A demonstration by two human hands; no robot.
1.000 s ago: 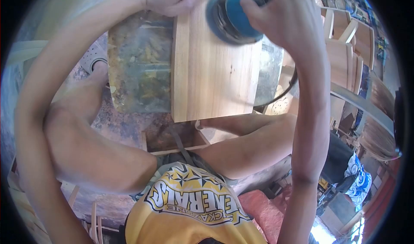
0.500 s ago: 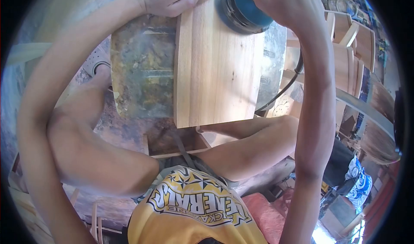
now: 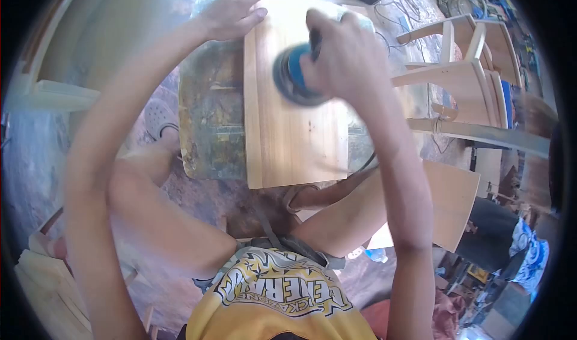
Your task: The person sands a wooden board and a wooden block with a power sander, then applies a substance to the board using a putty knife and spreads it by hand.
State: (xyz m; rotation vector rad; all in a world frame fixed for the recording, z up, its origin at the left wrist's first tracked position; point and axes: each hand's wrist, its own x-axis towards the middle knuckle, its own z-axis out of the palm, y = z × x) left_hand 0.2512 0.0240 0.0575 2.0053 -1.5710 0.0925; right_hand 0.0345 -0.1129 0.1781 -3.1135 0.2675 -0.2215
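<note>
- Left hand [image 3: 228, 17]: at the far left corner of the wooden panel [image 3: 285, 157]. I see its fingers extended, thumb apart from them; I cannot confirm fingertip contact.
- Worktop [image 3: 210, 151]: supports the panel. Its stained, mottled surface shows as a strip along the left edge.
- Wooden panel: rated by me as stiff and moderately heavy, likely slippery if dusty. Take hold at both long edges, near the middle; corners may dent. Appearance: pale, straight-grained, a browner band at left, small dark specks [image 3: 310, 127] at right. Location: flat on the worktop, right of its left edge — near end projecting slightly past the worktop's near edge.
- Sander [image 3: 296, 68]: in my judgement compact, dense and rigid, with some pull from vibration. Take hold at the upper grip, clear of the round base. Appearance: blue body, dark base, outline blurred. Location: over the panel's far half.
- Right hand [image 3: 356, 57]: fingers clamped around the sander's grip — individual fingertips are too blurred for me to tell.
- Cable [image 3: 369, 161]: dark, curving beside the panel's right edge.
</note>
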